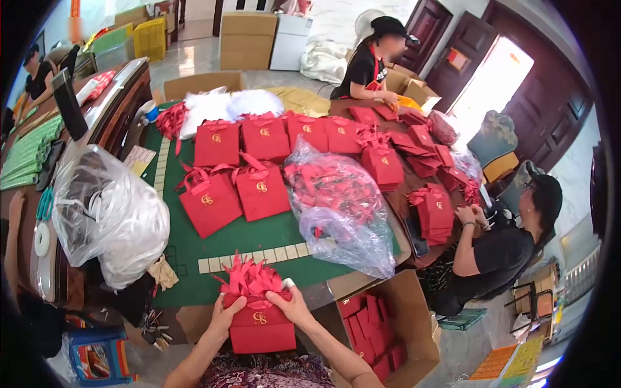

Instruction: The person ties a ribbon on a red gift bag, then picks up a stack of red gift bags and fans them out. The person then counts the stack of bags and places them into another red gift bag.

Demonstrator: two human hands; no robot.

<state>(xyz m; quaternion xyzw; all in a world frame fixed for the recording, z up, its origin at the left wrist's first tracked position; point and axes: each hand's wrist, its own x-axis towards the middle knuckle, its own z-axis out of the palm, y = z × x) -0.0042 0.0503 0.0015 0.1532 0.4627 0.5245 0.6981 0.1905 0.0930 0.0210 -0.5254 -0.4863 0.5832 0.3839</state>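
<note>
Close to my body, a bundle of red paper gift bags (262, 333) with a gold emblem is held upright between both hands. Many red ribbon handles (252, 279) bunch up at its top. My left hand (228, 315) grips the left upper edge, thumb on the front face. On the right upper edge, my right hand (292, 305) is closed the same way, its thumb also in front; a white covering shows on a fingertip. Fingers behind the bags are hidden. Just beyond the hands, a row of pale tiles (259, 257) lies on the green table top (187, 284).
More red bags (262, 189) stand across the table beside a clear plastic sack of red ribbons (336, 187). A plastic bag of white material (113, 216) sits left. A cardboard box (417, 317) containing red bags is at right. Two people (511, 252) (369, 71) handle items nearby.
</note>
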